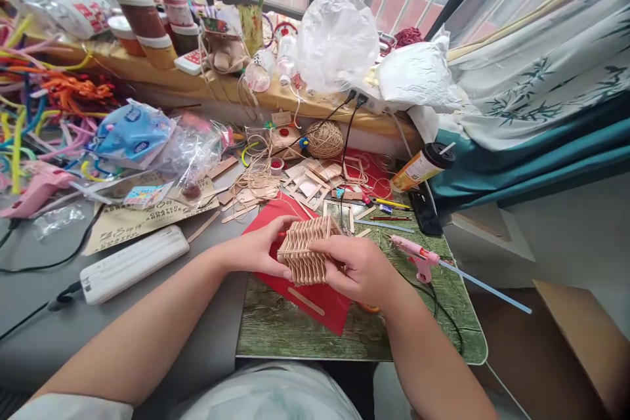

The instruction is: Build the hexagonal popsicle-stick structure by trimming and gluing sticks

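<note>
A small box woven from cord or sticks [306, 249] is held up over a red sheet [327, 310]. My left hand [260, 248] grips its left end, thumb along the lower edge and fingers behind it. On the right side my right hand [352, 264] holds the box, with the index finger laid across its top and the thumb near the lower side. A loose wooden stick [306, 300] lies on the red sheet just below the box. Part of an orange-handled tool [369, 308] shows under my right hand.
A pink glue gun [418, 254] with a long glue stick lies right. Behind are wooden sticks [310, 184], a twine ball [325, 139] and a lidded cup [424, 166]. At left are a white power strip [134, 264] and another pink glue gun [39, 188].
</note>
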`<state>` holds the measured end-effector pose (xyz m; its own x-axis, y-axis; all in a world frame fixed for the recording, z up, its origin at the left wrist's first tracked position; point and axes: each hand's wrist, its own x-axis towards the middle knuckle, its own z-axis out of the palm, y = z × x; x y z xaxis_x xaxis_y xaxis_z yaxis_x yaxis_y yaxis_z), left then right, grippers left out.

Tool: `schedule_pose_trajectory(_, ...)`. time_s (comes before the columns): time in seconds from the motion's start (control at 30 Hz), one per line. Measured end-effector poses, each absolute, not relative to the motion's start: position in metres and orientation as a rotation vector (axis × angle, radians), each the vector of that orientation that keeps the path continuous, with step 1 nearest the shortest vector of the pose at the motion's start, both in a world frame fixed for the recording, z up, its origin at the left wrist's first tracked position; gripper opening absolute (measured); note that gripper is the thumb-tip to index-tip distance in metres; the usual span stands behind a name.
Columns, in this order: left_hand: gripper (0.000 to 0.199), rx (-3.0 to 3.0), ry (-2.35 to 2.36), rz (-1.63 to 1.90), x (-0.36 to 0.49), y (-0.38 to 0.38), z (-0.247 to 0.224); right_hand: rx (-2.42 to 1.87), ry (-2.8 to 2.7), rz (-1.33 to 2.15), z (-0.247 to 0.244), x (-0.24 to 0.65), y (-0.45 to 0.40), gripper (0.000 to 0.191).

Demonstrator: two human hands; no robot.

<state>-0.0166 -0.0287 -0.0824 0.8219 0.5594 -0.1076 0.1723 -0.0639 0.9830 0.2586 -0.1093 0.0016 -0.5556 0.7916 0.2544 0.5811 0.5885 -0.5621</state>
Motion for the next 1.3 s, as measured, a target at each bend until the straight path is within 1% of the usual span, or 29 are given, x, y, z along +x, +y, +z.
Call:
schedule_pose_trajectory(0.1,0.119,1.752,0.677,0.426,-0.017,-0.031,-0.075,-1.086,-2.423,0.555,0.004,0.251,-0.109,0.039)
schedule_pose_trajectory(0.17,0.113,1.793,0.678,0.456,-0.017,-0.034,-0.072,-1.092,-2.463,0.532,0.006,0.247,-0.110,0.039)
schedule_pose_trajectory(0.33,0.108,1.862,0.657,0.565,-0.014,-0.036,-0.075,-1.134,-2.378,0.480,0.010,0.249,-0.116,0.046)
schedule_pose_trajectory(0.4,0.106,1.885,0.634,0.584,-0.013,-0.036,-0.077,-1.134,-2.340,0.472,0.012,0.252,-0.119,0.042)
schedule_pose_trajectory(0.53,0.103,1.878,0.623,0.603,-0.013,-0.036,-0.080,-1.102,-2.410,0.393,0.020,0.258,-0.121,0.023)
schedule_pose_trajectory(0.63,0.103,1.854,0.626,0.609,-0.013,-0.036,-0.081,-1.114,-2.474,0.314,0.028,0.260,-0.122,0.017)
schedule_pose_trajectory(0.93,0.106,1.854,0.645,0.603,-0.012,-0.037,-0.087,-1.080,-2.495,0.100,0.034,0.258,-0.121,0.016)
schedule_pose_trajectory(1.13,0.104,1.837,0.632,0.611,-0.014,-0.035,-0.088,-1.149,-2.517,0.125,0.033,0.266,-0.126,0.012)
schedule_pose_trajectory(1.3,0.111,1.859,0.596,0.587,-0.017,-0.034,-0.084,-1.146,-2.451,0.227,0.027,0.264,-0.130,0.011)
